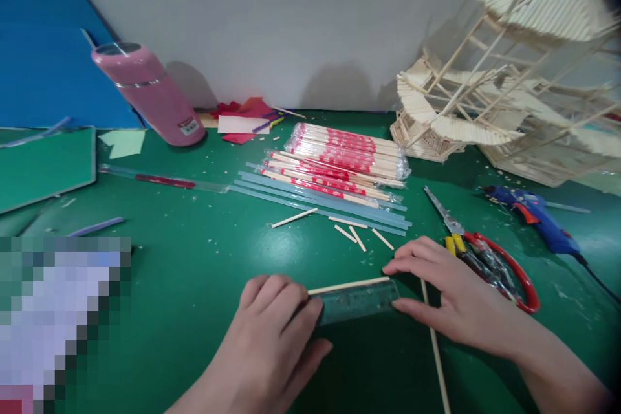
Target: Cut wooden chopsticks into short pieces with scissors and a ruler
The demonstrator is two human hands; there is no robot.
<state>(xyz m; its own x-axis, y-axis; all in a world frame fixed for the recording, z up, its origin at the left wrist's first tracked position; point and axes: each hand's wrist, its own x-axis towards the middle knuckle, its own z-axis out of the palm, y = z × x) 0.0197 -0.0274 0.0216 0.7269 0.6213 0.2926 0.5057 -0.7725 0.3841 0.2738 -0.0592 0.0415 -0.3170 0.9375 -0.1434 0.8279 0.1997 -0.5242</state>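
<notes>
A short clear ruler point(356, 304) lies near the front of the table with a thin wooden stick point(349, 285) along its upper edge. My left hand point(274, 330) is closed over the left end of both. At the other end, my right hand point(446, 294) holds the ruler between thumb and forefinger, the forefinger by the stick's tip. A longer wooden stick point(436, 349) runs under my right hand toward the front edge. Several short cut stick pieces point(345, 233) lie just beyond my hands.
Red-handled scissors point(526, 288), yellow-ended cutters point(458, 246) and a blue glue gun point(538, 213) lie right. Behind are glue sticks point(315, 204), packs of chopsticks point(347, 149) and a pink bottle point(155, 94). A stick-built pagoda model point(456, 126) stands back right.
</notes>
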